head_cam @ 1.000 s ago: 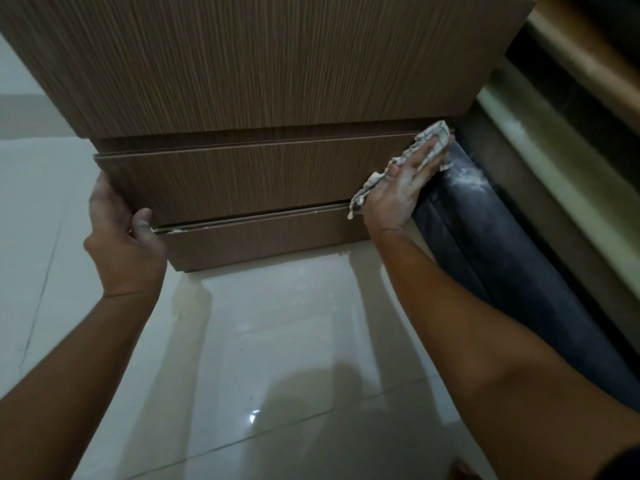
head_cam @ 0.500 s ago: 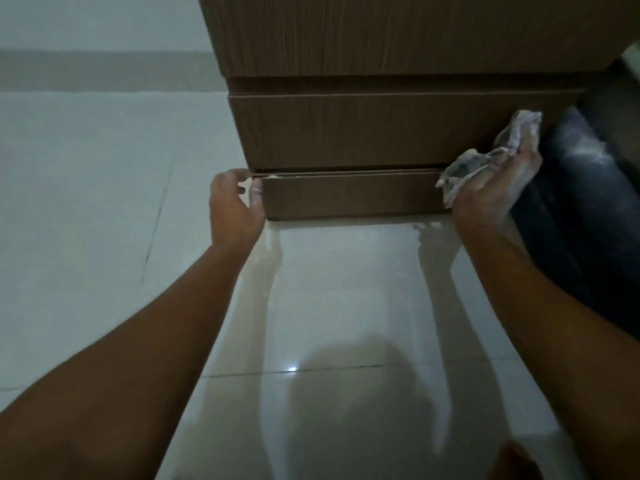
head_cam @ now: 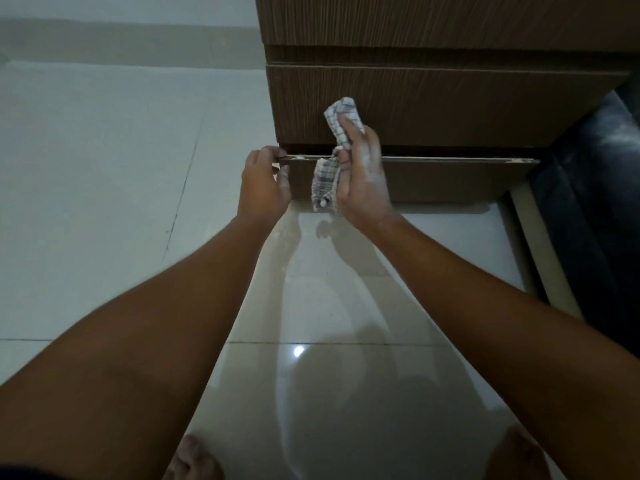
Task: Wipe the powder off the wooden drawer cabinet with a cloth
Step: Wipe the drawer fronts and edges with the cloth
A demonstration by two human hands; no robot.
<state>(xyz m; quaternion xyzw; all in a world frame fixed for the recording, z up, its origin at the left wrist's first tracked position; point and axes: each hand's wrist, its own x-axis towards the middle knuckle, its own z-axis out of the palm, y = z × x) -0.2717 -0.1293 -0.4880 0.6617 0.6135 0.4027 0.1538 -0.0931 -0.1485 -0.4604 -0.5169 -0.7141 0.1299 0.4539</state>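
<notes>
1. Cloth (head_cam: 325, 183), checked and crumpled, is clamped in my right hand (head_cam: 363, 178). My fingers curl round its middle. One end sticks up past my fingertips against the front of the middle drawer (head_cam: 450, 105), and the other end hangs down in front of the bottom drawer (head_cam: 433, 180).
2. My right hand is dusted white across its back and knuckles.
3. My left hand (head_cam: 265, 185) grips the left corner of the bottom drawer, with the fingers hooked over the top edge of its front panel and the thumb pressed against the face below.
4. My two hands sit just beside each other, with the hanging end of the cloth between them.
5. The wooden drawer cabinet (head_cam: 450, 22) stands on the floor (head_cam: 104, 168) in the upper right of my view. The bottom drawer's front stands out a little from the drawer above, so its thin top edge shows.
6. White powder (head_cam: 300, 156) lies in specks on that top edge near my left fingertips, and a few more flecks sit at the far right end of the same edge.
7. The floor is pale glossy tile. It mirrors my forearms and one bright spot of light.
8. A dark padded thing (head_cam: 595, 202) sits right of the cabinet with pale dusty smears on it. I cannot tell what it is.
</notes>
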